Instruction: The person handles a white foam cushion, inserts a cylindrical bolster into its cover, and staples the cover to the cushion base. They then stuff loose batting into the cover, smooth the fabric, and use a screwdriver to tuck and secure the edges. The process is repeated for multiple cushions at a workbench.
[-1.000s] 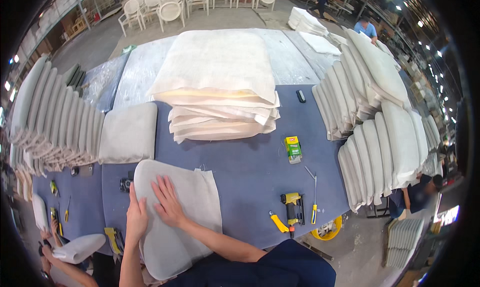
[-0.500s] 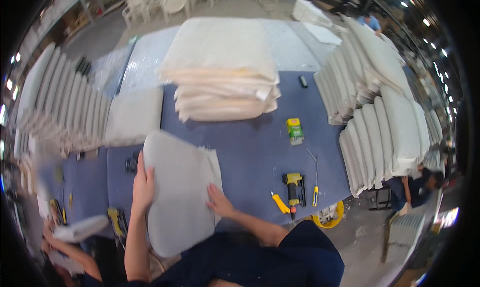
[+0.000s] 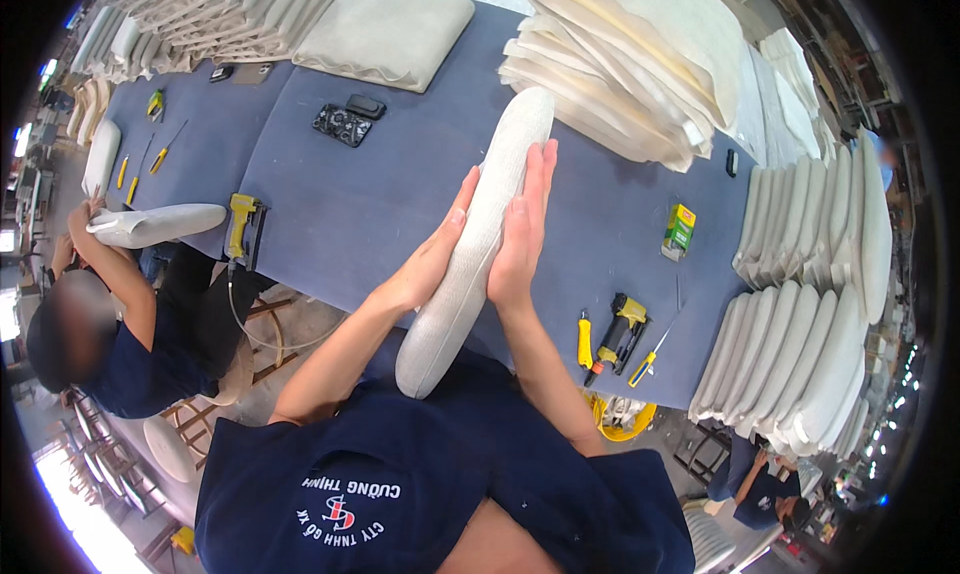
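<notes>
A light grey fabric-covered chair cushion (image 3: 478, 239) stands on edge in front of my chest, its narrow rounded side facing up. My left hand (image 3: 428, 259) presses on its left face with the fingers stretched along it. Against the opposite face lies my right hand (image 3: 517, 244), palm inward and fingers pointing away from me. The cushion is gripped between the two palms, and its lower end is close to my dark blue shirt.
A yellow-black staple gun (image 3: 623, 331), yellow-handled knife (image 3: 584, 340), screwdriver (image 3: 643, 367) and small green-yellow box (image 3: 678, 231) lie on the blue table (image 3: 400, 194). Cushions are stacked at right (image 3: 790, 359) and far side (image 3: 640, 64). At left, a co-worker (image 3: 130, 334) holds another cushion (image 3: 165, 224).
The cushion has turned from broad face up to edge-on. My right hand has moved from its lower right edge onto its right face. The view has shifted and rotated.
</notes>
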Demonstrator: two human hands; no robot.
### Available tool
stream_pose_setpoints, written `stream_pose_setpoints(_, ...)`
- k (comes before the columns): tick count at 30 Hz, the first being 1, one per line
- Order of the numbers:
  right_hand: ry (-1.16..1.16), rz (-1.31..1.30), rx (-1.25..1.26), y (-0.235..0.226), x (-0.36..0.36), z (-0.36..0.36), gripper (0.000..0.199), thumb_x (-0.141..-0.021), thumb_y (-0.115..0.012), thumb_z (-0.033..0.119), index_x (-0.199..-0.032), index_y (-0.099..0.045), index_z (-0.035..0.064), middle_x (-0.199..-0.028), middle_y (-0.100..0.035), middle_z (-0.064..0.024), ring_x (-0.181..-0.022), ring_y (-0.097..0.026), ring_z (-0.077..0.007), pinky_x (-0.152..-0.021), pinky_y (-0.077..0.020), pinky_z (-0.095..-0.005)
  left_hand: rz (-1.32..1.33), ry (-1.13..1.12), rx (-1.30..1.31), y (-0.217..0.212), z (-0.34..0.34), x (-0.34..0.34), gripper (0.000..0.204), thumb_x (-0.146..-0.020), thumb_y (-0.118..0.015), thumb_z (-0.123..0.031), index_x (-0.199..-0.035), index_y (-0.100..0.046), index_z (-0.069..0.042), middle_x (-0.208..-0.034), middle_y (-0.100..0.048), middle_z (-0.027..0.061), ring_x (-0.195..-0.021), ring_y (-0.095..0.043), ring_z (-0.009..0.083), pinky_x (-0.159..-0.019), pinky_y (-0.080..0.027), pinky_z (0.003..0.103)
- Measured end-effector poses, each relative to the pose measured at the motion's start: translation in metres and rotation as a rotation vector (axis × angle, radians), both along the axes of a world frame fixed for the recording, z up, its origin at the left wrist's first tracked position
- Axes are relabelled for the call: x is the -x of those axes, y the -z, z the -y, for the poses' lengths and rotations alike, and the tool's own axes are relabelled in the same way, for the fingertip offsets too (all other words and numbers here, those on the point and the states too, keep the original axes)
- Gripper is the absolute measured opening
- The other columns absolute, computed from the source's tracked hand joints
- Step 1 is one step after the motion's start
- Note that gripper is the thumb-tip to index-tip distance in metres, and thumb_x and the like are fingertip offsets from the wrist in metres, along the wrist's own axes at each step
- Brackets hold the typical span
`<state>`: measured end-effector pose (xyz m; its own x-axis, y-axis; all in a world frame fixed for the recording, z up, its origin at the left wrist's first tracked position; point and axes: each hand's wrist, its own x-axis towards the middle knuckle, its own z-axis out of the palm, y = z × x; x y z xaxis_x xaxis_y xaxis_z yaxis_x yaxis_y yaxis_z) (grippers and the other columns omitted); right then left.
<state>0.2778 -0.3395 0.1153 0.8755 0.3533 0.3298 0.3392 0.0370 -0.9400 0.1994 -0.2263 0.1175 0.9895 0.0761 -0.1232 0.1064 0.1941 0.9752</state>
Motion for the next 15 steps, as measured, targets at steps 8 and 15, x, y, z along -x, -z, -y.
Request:
stream_pose_setpoints(8, -0.029, 0.044, -0.086, 0.024, -0.009, -0.045, 0.066, -0.111, -0.029, 0.028, -0.168, -0.026, -0.0055, -0.179, -0.013, -0.0249, -0.167, -0.007, -0.0409, -0.134, -0.008, -0.0515, -0.148, -0.02, -0.736, -0.055, -0.01, 0.012, 0.067, -0.116, -0.039, -0.037, -0.174, -0.015, -0.014, -0.173, -0.008, 0.0396, -0.15, -0.033, 0.0624, -0.119, -0.041, 0.057)
stream_pose_setpoints(15, -0.074, 0.162, -0.01, 0.069, 0.003, -0.074, 0.066, -0.113, -0.03, 0.033, -0.167, -0.028, -0.005, -0.178, -0.017, -0.0263, -0.165, -0.01, -0.0473, -0.133, -0.0099, -0.0554, -0.242, -0.142, -0.966, -0.048, -0.037, 0.021, 0.067, -0.114, -0.045, -0.029, -0.173, -0.018, -0.01, -0.172, -0.026, 0.0326, -0.155, -0.035, 0.0506, -0.125, -0.035, 0.051)
